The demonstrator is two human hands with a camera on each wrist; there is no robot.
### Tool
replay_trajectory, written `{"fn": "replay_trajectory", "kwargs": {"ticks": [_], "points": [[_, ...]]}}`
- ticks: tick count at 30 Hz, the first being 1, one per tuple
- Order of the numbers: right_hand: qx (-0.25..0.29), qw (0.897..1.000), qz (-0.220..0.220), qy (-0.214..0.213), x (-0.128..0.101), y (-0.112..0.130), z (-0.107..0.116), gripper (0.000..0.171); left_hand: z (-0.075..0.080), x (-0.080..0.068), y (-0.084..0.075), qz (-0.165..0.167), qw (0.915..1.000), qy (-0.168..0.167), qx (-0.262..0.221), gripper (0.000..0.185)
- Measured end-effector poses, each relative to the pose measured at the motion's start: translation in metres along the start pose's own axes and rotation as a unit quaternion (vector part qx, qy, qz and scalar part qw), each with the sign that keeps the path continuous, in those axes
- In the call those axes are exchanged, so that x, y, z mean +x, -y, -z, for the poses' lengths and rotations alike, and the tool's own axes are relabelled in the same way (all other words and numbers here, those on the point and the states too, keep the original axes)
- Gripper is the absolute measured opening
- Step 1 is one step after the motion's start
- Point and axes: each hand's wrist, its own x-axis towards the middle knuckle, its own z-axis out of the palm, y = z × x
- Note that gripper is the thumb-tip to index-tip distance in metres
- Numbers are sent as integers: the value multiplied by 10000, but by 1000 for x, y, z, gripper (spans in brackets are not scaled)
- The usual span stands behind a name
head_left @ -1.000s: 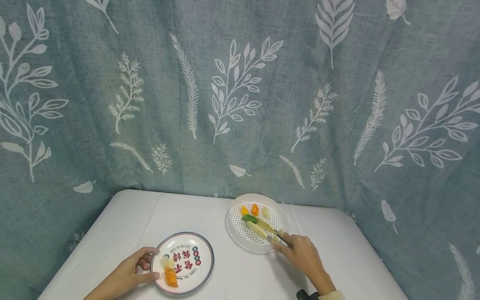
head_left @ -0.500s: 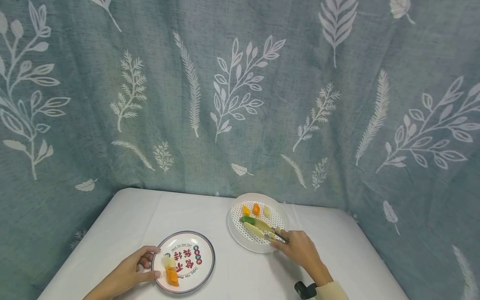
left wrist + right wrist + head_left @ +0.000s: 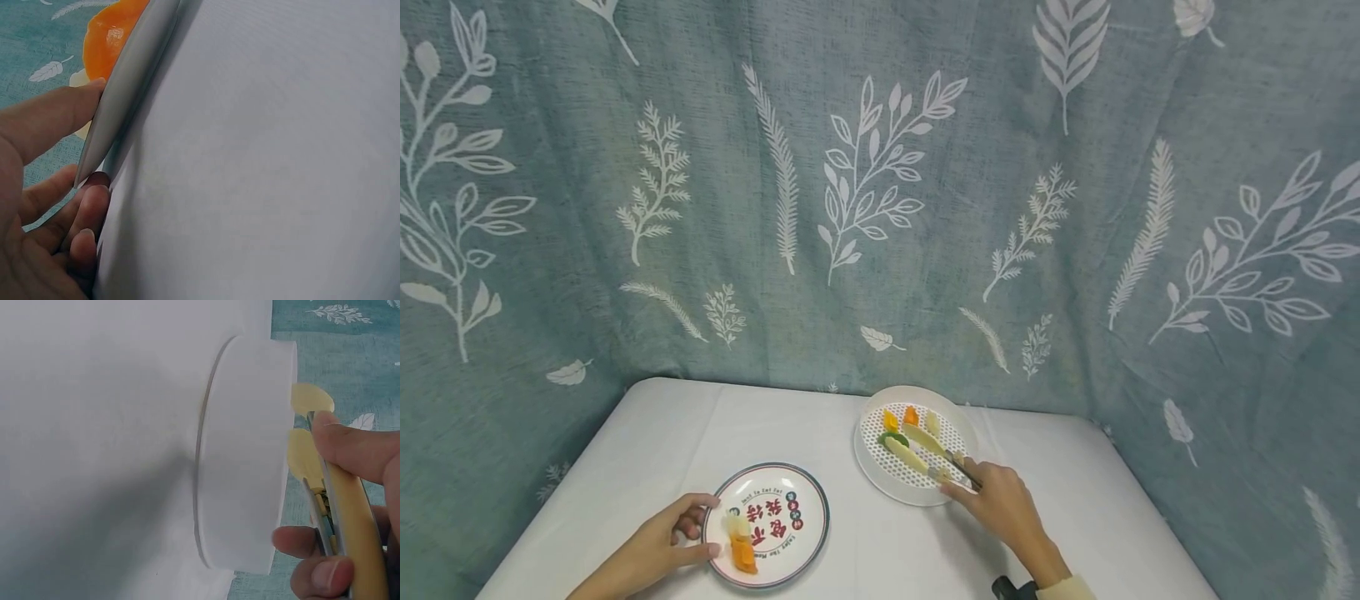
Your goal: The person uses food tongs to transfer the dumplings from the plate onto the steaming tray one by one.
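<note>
My left hand (image 3: 662, 540) holds the near-left rim of a white plate (image 3: 805, 492) with red characters and a dark-edged rim, thumb on top and fingers beneath. On the plate lie an orange dumpling-like piece (image 3: 743, 553) and a pale piece (image 3: 737, 525). My right hand (image 3: 1002, 504) grips tongs (image 3: 356, 531) with pale yellow tips, reaching into a round white steamer basket (image 3: 876, 475) with a perforated base. The tongs' arms are spread, and a green piece (image 3: 892, 437) lies at their tips, partly covered by them.
Farther back in the basket sit a yellow piece (image 3: 891, 420), an orange piece (image 3: 911, 415) and a pale piece (image 3: 932, 422). A white cloth covers the table (image 3: 700, 433). A teal leaf-patterned curtain (image 3: 880, 317) closes off the back and sides.
The tongs' tips have spread apart, the far tip shifting away from the green piece, which stays in the basket near the same spot. The left hand and plate have not moved.
</note>
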Motion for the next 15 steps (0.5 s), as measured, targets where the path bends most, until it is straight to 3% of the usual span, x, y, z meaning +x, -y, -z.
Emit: {"fn": "replay_trajectory", "kwargs": {"ticks": [9,15], "points": [[286,9981,422,-347,-19,17,2,62,0,0,-1,-21,10000,-19,22,73],[404,9962,730,-262,-30,32,-2,62,-1,1,0,15,10000,-38,61,73]]}}
